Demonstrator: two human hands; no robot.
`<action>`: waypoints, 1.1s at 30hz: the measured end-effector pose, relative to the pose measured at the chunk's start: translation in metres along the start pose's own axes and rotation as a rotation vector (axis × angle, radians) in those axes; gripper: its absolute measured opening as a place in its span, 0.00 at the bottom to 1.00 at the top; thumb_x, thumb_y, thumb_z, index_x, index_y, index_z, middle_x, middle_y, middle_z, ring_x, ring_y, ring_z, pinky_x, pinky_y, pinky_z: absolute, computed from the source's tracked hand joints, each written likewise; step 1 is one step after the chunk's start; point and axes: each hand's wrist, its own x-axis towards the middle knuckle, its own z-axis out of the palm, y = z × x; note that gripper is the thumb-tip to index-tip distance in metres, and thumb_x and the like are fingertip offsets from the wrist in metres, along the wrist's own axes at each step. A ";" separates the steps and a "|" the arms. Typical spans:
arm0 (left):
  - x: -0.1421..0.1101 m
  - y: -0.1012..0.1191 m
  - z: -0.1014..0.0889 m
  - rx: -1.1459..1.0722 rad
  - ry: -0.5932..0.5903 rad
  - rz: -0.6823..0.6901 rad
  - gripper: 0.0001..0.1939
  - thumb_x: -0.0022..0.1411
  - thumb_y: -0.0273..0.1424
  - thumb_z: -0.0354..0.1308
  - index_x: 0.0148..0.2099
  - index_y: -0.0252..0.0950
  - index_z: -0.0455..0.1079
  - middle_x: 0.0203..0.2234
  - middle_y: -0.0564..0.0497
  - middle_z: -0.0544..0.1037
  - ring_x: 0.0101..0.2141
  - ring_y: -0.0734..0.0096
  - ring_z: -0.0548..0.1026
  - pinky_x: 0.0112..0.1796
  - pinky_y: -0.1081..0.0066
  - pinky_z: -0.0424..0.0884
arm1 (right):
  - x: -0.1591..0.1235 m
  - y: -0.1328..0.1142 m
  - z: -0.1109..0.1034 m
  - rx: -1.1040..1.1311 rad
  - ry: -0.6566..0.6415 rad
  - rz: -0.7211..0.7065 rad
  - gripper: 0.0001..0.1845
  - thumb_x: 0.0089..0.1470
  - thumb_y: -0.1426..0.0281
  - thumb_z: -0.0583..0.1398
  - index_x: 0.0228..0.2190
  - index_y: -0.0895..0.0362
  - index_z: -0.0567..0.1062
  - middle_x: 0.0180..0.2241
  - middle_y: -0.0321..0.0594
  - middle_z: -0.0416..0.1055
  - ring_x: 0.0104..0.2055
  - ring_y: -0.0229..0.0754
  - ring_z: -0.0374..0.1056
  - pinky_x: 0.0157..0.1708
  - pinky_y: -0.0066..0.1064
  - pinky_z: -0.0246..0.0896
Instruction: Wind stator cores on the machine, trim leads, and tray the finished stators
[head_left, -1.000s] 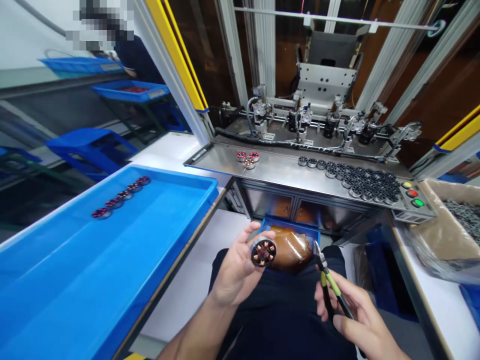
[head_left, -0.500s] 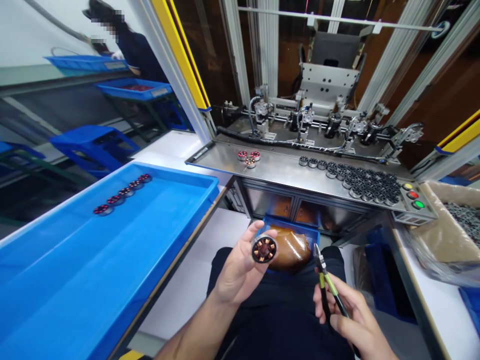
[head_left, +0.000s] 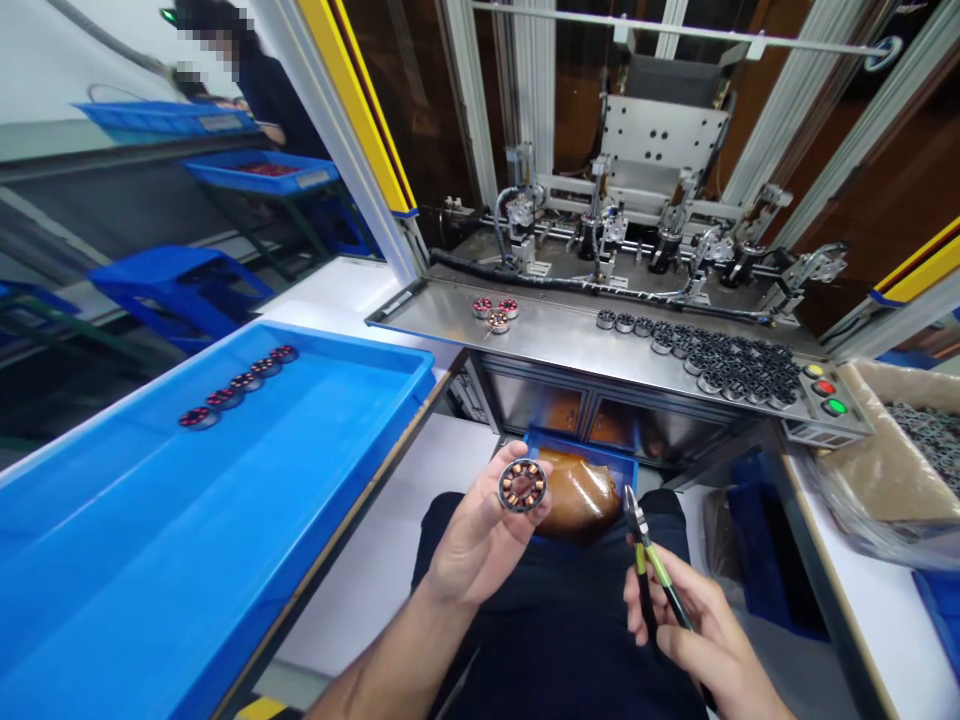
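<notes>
Pinching the stator (head_left: 523, 486) with my left hand (head_left: 474, 545), I have my right hand (head_left: 705, 625) wrapped around the pliers (head_left: 657, 566) — held apart — and the tray (head_left: 300, 450) on my left.

The metal tabletop (head_left: 562, 335) carries three wound cores (head_left: 498, 321) clustered near its left end and many black cores (head_left: 739, 362) crowded towards its right end, a few trailing leftward in a row. On the white left tabletop (head_left: 341, 285), a blue tray (head_left: 225, 510) lies along the inner edge. The white right tabletop (head_left: 874, 600) bears a carton (head_left: 862, 490) towards its far end.
</notes>
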 end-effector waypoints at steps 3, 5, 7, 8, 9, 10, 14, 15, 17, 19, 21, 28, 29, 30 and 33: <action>-0.001 0.001 0.000 0.016 -0.027 -0.024 0.23 0.49 0.34 0.75 0.48 0.42 0.77 0.38 0.52 0.84 0.34 0.75 0.81 0.38 0.79 0.77 | 0.000 0.001 -0.001 0.001 -0.001 0.002 0.32 0.52 0.69 0.62 0.60 0.46 0.68 0.44 0.43 0.71 0.39 0.45 0.67 0.38 0.38 0.64; -0.002 0.002 0.000 0.036 -0.054 -0.035 0.24 0.48 0.32 0.75 0.48 0.43 0.77 0.39 0.52 0.84 0.34 0.73 0.82 0.37 0.79 0.77 | -0.001 0.001 -0.002 -0.002 -0.006 0.000 0.33 0.52 0.70 0.62 0.60 0.45 0.68 0.44 0.43 0.72 0.39 0.44 0.67 0.39 0.38 0.64; -0.003 0.002 -0.001 0.053 -0.076 -0.035 0.25 0.46 0.31 0.76 0.48 0.44 0.77 0.39 0.53 0.84 0.34 0.73 0.82 0.37 0.79 0.77 | -0.002 0.001 -0.002 -0.007 -0.010 -0.003 0.33 0.52 0.71 0.62 0.60 0.45 0.68 0.44 0.42 0.72 0.39 0.44 0.67 0.38 0.38 0.65; -0.003 0.002 -0.001 0.061 -0.082 -0.032 0.26 0.46 0.30 0.76 0.48 0.44 0.77 0.39 0.52 0.84 0.34 0.73 0.82 0.38 0.79 0.77 | -0.002 0.001 -0.003 -0.009 -0.010 -0.005 0.33 0.52 0.71 0.62 0.60 0.44 0.68 0.44 0.42 0.72 0.39 0.44 0.68 0.38 0.38 0.65; -0.003 0.002 -0.001 0.069 -0.083 -0.027 0.26 0.45 0.30 0.76 0.48 0.44 0.77 0.39 0.52 0.84 0.35 0.73 0.82 0.38 0.79 0.77 | -0.002 0.001 -0.003 -0.008 -0.009 -0.004 0.33 0.52 0.71 0.62 0.60 0.44 0.68 0.44 0.42 0.72 0.39 0.44 0.68 0.38 0.38 0.65; -0.003 0.002 -0.001 0.077 -0.082 -0.023 0.27 0.44 0.30 0.77 0.48 0.44 0.77 0.39 0.52 0.84 0.35 0.73 0.82 0.39 0.79 0.77 | -0.002 0.002 -0.003 -0.008 -0.008 -0.003 0.33 0.52 0.71 0.62 0.60 0.44 0.68 0.44 0.42 0.72 0.39 0.44 0.68 0.38 0.38 0.65; -0.003 0.002 -0.001 0.108 -0.052 -0.005 0.29 0.40 0.28 0.78 0.48 0.45 0.77 0.38 0.53 0.84 0.35 0.73 0.82 0.39 0.79 0.77 | -0.001 0.003 -0.004 0.000 0.000 0.010 0.34 0.51 0.72 0.62 0.60 0.45 0.68 0.44 0.43 0.72 0.39 0.44 0.68 0.39 0.38 0.65; -0.004 0.002 -0.001 0.115 -0.043 -0.001 0.30 0.40 0.28 0.78 0.47 0.45 0.77 0.38 0.53 0.84 0.36 0.73 0.82 0.39 0.78 0.77 | -0.001 0.003 -0.003 0.005 0.009 0.011 0.34 0.51 0.72 0.63 0.60 0.45 0.68 0.44 0.43 0.72 0.39 0.45 0.68 0.39 0.38 0.65; -0.003 0.002 -0.001 0.127 -0.028 0.012 0.30 0.39 0.28 0.79 0.47 0.44 0.77 0.38 0.52 0.84 0.36 0.73 0.81 0.39 0.78 0.77 | -0.001 0.001 -0.002 0.010 0.025 0.007 0.34 0.50 0.71 0.63 0.59 0.46 0.69 0.43 0.44 0.72 0.39 0.45 0.68 0.38 0.38 0.65; -0.003 0.002 -0.002 0.139 -0.024 0.022 0.31 0.38 0.28 0.79 0.47 0.44 0.77 0.37 0.52 0.83 0.35 0.72 0.81 0.39 0.78 0.77 | -0.001 -0.003 -0.001 -0.008 0.023 0.009 0.33 0.49 0.71 0.63 0.58 0.47 0.70 0.43 0.44 0.72 0.38 0.45 0.69 0.38 0.38 0.65; -0.003 0.002 -0.003 0.154 -0.028 0.025 0.31 0.37 0.29 0.79 0.47 0.44 0.77 0.37 0.52 0.83 0.34 0.73 0.81 0.38 0.78 0.77 | -0.001 -0.006 0.000 -0.027 0.017 0.010 0.33 0.49 0.71 0.63 0.58 0.47 0.71 0.42 0.43 0.72 0.38 0.44 0.68 0.38 0.38 0.64; -0.007 0.001 -0.011 0.328 -0.004 0.049 0.33 0.37 0.31 0.79 0.47 0.46 0.75 0.37 0.52 0.81 0.34 0.70 0.80 0.36 0.74 0.75 | 0.010 0.038 -0.010 0.080 0.060 -0.042 0.39 0.43 0.74 0.60 0.59 0.49 0.69 0.41 0.43 0.73 0.36 0.44 0.71 0.37 0.38 0.66; -0.008 0.002 -0.013 0.362 0.008 0.053 0.33 0.37 0.33 0.79 0.48 0.47 0.74 0.37 0.52 0.80 0.35 0.68 0.80 0.38 0.73 0.75 | 0.014 0.051 -0.008 0.088 0.062 -0.041 0.41 0.40 0.76 0.60 0.59 0.50 0.69 0.40 0.43 0.73 0.35 0.44 0.71 0.36 0.37 0.66; -0.008 0.003 -0.015 0.393 0.024 0.067 0.33 0.37 0.35 0.79 0.48 0.47 0.74 0.38 0.52 0.80 0.36 0.67 0.80 0.39 0.71 0.75 | 0.020 0.062 -0.005 0.095 0.071 -0.035 0.42 0.38 0.77 0.59 0.59 0.51 0.69 0.39 0.42 0.73 0.34 0.43 0.71 0.35 0.36 0.67; -0.009 0.004 -0.021 0.487 0.044 0.108 0.33 0.37 0.39 0.78 0.48 0.47 0.73 0.38 0.51 0.78 0.37 0.61 0.80 0.41 0.66 0.74 | 0.036 0.065 0.007 0.092 0.089 -0.017 0.44 0.35 0.77 0.57 0.58 0.53 0.69 0.36 0.40 0.74 0.32 0.42 0.72 0.35 0.36 0.67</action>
